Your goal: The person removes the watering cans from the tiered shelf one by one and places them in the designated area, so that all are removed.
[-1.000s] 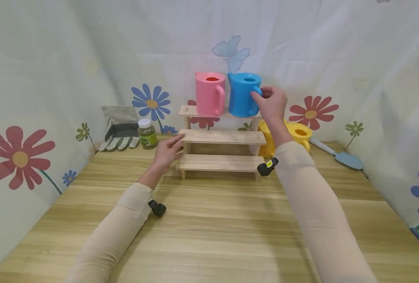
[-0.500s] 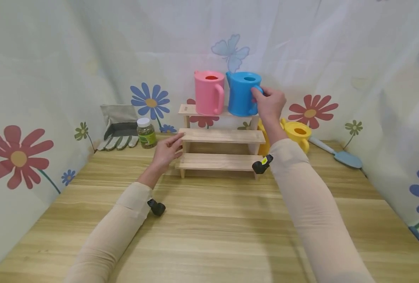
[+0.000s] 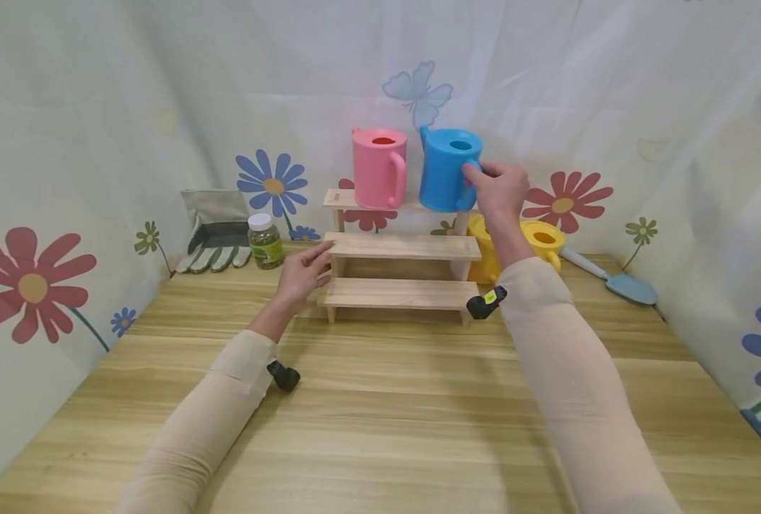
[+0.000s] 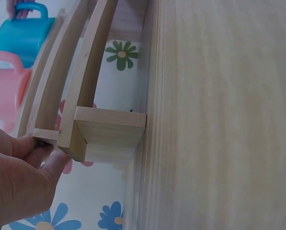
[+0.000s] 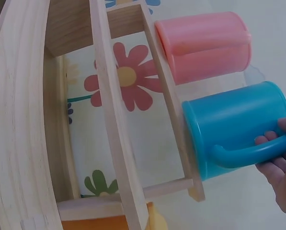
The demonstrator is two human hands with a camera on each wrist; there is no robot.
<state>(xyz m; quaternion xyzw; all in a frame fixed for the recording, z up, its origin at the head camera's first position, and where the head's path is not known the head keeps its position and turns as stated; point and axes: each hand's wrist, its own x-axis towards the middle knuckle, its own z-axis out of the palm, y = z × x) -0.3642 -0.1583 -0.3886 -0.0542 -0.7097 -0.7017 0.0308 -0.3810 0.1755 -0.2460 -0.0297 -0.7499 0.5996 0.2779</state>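
A three-tier wooden shelf (image 3: 402, 246) stands on the table. My left hand (image 3: 300, 278) is at its left side, thumb and fingers pinching the end of the middle tier, as the left wrist view (image 4: 25, 179) shows. On the top tier, a pink watering can (image 3: 370, 171) stands upright to the left. Beside it, over the right part of that tier, is a blue watering can (image 3: 447, 175), its spout pointing left. My right hand (image 3: 502, 193) holds the blue can by its handle (image 5: 253, 154), fingers curled around it. A gap shows between the two cans.
Behind the shelf's right end are yellow watering cans (image 3: 541, 239), partly hidden by my right arm. A blue-bladed trowel (image 3: 631, 288) lies farther right. At the left are a jar with a white lid (image 3: 266, 246) and gardening gloves (image 3: 216, 232). A flowered curtain backs the table.
The blue watering can, in my right hand, has shifted slightly right, widening the gap to the pink one. My left hand keeps its place on the shelf.
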